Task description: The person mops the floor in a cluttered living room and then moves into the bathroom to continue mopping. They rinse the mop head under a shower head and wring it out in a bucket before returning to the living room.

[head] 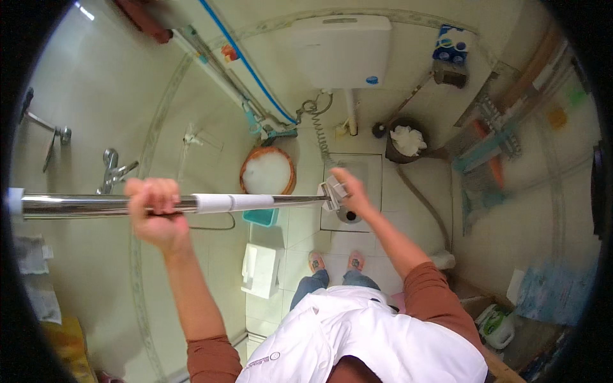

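A shiny metal mop-like pole (pixel 86 205) with white sleeves (pixel 233 202) runs level across the view from the left edge. My left hand (pixel 160 215) is closed around the metal part, just left of the sleeves. At the pole's thin right end is a white plastic fitting (pixel 329 194). My right hand (pixel 352 194) grips this fitting from the right, and its fingers partly cover it. Both hands are above the tiled floor (pixel 301 239), with the pole's right end over the squat toilet (pixel 364 225).
A brown tub (pixel 293 179) holding whitish, foamy-looking water, a teal basket (pixel 261 218) and a white stool (pixel 261 273) stand left. A cistern (pixel 345 52) and blue hose (pixel 249 67) are ahead. A waste bin (pixel 400 157) with paper stands right; a tap (pixel 112 170) juts from the left wall.
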A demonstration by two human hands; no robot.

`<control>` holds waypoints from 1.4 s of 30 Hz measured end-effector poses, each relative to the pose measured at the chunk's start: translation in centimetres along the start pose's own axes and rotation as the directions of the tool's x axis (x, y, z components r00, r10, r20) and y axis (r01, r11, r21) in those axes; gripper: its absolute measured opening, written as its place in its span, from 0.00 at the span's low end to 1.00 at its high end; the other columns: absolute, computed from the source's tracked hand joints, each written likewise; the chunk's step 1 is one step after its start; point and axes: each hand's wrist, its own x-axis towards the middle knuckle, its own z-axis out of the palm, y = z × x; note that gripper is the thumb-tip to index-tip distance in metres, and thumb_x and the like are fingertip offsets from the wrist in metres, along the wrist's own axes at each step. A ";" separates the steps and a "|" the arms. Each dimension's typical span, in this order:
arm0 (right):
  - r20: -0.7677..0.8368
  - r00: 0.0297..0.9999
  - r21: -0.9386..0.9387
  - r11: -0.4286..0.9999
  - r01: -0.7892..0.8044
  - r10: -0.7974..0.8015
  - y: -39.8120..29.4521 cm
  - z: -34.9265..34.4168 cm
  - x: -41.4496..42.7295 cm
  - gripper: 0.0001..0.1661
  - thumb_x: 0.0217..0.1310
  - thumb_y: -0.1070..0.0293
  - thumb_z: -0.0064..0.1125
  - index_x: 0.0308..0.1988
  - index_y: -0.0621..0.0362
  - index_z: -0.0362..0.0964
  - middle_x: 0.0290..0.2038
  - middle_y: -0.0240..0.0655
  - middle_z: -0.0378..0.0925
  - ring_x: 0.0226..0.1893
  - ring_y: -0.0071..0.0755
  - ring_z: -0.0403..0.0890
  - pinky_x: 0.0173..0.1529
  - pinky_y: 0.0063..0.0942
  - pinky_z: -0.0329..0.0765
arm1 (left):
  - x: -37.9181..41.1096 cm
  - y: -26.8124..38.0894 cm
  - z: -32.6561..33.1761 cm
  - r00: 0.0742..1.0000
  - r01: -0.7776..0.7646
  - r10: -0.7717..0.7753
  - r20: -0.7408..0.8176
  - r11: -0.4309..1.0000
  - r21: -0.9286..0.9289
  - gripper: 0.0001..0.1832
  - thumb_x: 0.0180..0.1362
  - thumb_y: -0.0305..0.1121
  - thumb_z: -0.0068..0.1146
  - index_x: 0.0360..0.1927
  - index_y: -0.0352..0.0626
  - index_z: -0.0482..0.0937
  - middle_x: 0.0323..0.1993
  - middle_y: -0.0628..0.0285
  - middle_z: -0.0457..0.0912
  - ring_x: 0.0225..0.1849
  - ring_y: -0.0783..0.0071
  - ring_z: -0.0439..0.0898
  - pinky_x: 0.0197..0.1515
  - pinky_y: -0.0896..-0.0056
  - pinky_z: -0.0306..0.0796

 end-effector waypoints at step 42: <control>0.160 0.982 -0.449 0.893 -0.022 0.105 6.4 20.7 46.4 0.20 0.51 0.56 0.61 0.30 0.63 0.69 0.22 0.41 0.72 0.24 0.38 0.74 0.31 0.36 0.71 | 17.2 -7.7 -20.4 0.887 -0.062 0.093 -0.452 0.995 0.083 0.12 0.49 0.24 0.48 0.19 0.47 0.57 0.09 0.70 0.55 0.11 0.81 0.53 0.16 0.76 0.53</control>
